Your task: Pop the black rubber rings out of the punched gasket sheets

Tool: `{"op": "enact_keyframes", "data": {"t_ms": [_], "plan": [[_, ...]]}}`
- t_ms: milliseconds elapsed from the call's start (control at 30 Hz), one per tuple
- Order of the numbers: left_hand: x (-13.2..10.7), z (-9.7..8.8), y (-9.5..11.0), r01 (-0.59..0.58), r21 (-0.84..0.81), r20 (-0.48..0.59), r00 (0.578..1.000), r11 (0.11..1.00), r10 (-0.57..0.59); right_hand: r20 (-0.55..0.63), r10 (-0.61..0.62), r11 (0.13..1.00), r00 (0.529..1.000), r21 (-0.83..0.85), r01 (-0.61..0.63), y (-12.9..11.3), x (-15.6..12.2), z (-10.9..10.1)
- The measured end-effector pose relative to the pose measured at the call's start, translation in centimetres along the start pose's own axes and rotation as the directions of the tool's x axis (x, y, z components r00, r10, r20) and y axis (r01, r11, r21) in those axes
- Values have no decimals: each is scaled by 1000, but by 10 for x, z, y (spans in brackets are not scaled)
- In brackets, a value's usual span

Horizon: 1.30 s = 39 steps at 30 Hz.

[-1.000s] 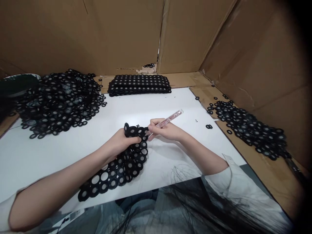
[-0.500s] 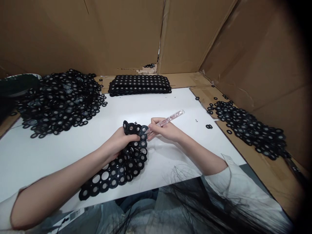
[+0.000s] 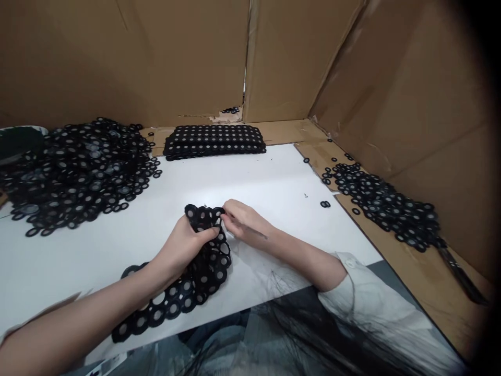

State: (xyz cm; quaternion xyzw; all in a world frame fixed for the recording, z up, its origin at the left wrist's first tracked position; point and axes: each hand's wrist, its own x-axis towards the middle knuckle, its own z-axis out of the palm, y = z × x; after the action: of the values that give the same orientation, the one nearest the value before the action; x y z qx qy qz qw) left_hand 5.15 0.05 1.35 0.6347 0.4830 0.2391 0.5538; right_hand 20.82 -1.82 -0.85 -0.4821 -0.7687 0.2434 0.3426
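A black sheet of joined rings [image 3: 203, 271] lies on the white board [image 3: 266, 177] in front of me, its upper end lifted. My left hand [image 3: 182, 248] is closed round that raised end, thumb on top. My right hand [image 3: 245, 223] sits just to the right of it, fingertips pinched together on the sheet's top edge. The clear pink stick does not show in the right hand now.
A big heap of loose black rings [image 3: 78, 167] lies at the left and a smaller heap [image 3: 383, 203] on the cardboard at the right. A stack of ring sheets [image 3: 214, 140] rests at the back. Cardboard walls [image 3: 176, 57] enclose the area. Two loose rings [image 3: 324, 204] lie near the board's right edge.
The clear pink stick that jutted up from my right hand is no longer visible. The right fingers have closed onto the sheet's edge. The view has shifted a little to the right.
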Motion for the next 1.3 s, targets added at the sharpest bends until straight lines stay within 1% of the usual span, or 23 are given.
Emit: {"op": "enact_keyframes", "data": {"t_ms": [67, 133, 167, 200, 267, 300, 333, 367, 400, 467, 533, 600, 700, 833, 933, 1000, 1167, 1300], "plan": [[6, -4, 2, -1, 25, 36, 999, 1000, 0, -37, 1, 1000, 999, -21, -2, 2, 1, -4], [13, -8, 0, 20, 30, 86, 996, 999, -22, -37, 65, 998, 997, 11, -64, 6, 1, -14], [16, -10, -2, 34, 19, 123, 992, 999, -36, -10, 115, 992, 993, 56, -114, 9, 0, -20], [19, -11, -4, 45, 1, 158, 986, 999, -44, 45, 162, 978, 986, 122, -166, 12, 0, -27], [21, -11, -7, 55, -33, 209, 977, 998, -47, 215, 216, 919, 952, 284, -273, 18, -1, -41], [21, -10, -8, 52, -39, 208, 977, 998, -43, 293, 218, 878, 931, 357, -318, 21, -1, -47], [20, -8, -9, 43, -35, 186, 982, 998, -36, 334, 217, 840, 917, 415, -350, 23, -1, -51], [19, -7, -9, 33, -26, 149, 988, 999, -28, 337, 223, 808, 915, 461, -366, 25, -1, -53], [17, -5, -8, 20, -14, 110, 994, 1000, -18, 304, 236, 783, 923, 503, -366, 26, 0, -54], [15, 0, -5, -21, 1, 62, 998, 1000, 21, 191, 267, 755, 945, 568, -328, 24, 2, -48], [14, 2, -2, -68, 9, 59, 996, 998, 67, 88, 293, 752, 952, 594, -286, 19, 3, -36], [13, 2, -2, -108, 34, 57, 993, 994, 106, 33, 313, 757, 949, 594, -271, 13, 4, -24], [14, -1, -6, -135, 64, 19, 991, 989, 134, -3, 340, 748, 940, 607, -269, 6, 4, -15], [14, -6, -9, -104, 33, 6, 995, 994, 104, -48, 374, 743, 926, 614, -268, 3, 4, -15], [15, -6, -7, -160, 51, -18, 987, 986, 161, -47, 371, 745, 927, 611, -267, 3, 4, -14], [16, -5, -5, -186, 67, -30, 982, 980, 188, -67, 370, 758, 927, 598, -259, 2, 4, -11], [17, -4, -4, -130, 4, 8, 991, 992, 130, -145, 350, 800, 925, 561, -215, 0, 4, -3], [17, -4, -3, -104, 42, -28, 994, 994, 105, -162, 302, 843, 939, 506, -184, -2, 1, 0]]}}
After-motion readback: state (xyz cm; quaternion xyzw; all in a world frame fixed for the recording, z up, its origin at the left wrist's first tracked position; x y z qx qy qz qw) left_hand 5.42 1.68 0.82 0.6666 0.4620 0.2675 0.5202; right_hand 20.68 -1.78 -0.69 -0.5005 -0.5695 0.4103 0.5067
